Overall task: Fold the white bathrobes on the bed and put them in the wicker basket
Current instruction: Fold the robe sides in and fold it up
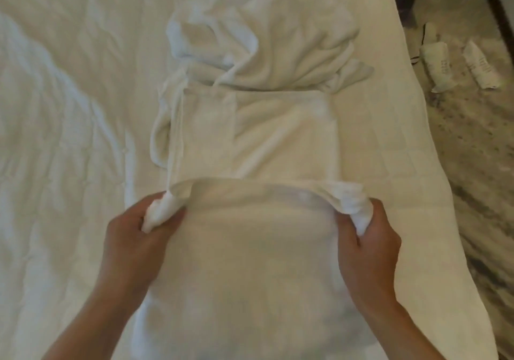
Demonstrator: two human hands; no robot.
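Gripping the near end of a white bathrobe (pixel 250 137), both hands are closed on bunched cloth in the lower half of the frame. The left hand (pixel 139 229) clutches a wad of fabric at the lower left corner of the raised edge, fingers curled around it. The right hand (pixel 370 237) does the same at the lower right corner, with cloth squeezed between thumb and fingers. Between them the edge is pulled into a shallow arc, lifted off the layer beneath, and the cloth below that edge hangs toward the bottom of the frame, blurred.

Beyond the hands, the bathrobe lies lengthwise up the centre of the frame on the bed (pixel 69 137), already narrowed into a long strip. Its middle section is flat and roughly rectangular. Its far end, in the upper centre, is a rumpled heap, possibly the collar and sleeves, though the folds are too soft to tell. A loose strip of cloth, perhaps the belt (pixel 160 137), loops along the left side of the flat section.

At the upper right, on the mottled floor (pixel 472 137) beside the bed, lie two small white wrapped items (pixel 434 62).
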